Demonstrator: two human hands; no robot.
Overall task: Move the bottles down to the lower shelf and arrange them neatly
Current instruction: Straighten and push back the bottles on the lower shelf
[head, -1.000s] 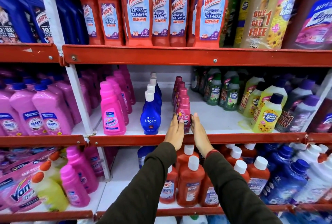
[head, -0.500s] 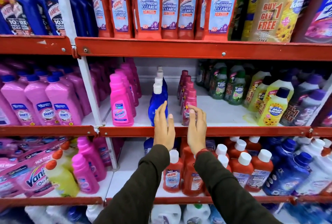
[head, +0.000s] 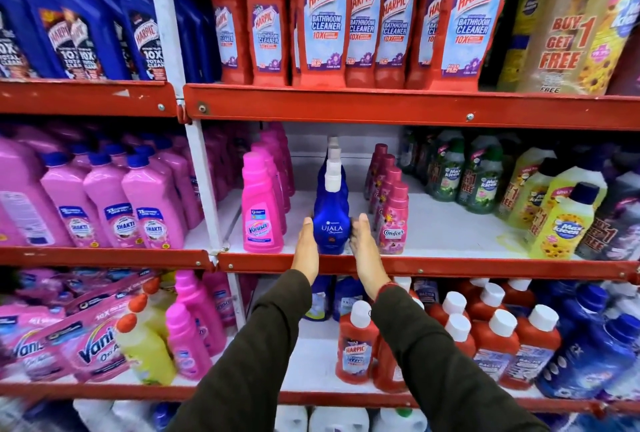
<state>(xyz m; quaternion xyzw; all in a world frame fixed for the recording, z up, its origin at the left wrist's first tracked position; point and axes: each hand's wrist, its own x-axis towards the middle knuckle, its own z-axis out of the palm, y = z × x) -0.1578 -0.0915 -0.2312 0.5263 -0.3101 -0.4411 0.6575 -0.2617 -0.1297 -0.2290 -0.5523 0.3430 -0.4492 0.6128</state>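
Left hand [head: 306, 245] and right hand [head: 364, 244]: flat, open, pressed against sides of front Ujala bottle [head: 330, 216] at middle shelf [head: 450, 264] front edge. Not lifted; whole Ujala row apparently still to move down.

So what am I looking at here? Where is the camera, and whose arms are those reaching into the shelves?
No machine here: a person wears a wide-angle camera on the head, so you see their own arms from above. The left hand and right hand flank a dark blue Ujala bottle with a white cap at the front of the red-edged middle shelf. Both palms are open beside it; whether they touch is unclear. A pink Vanish bottle stands left, a pink Comfort bottle right.
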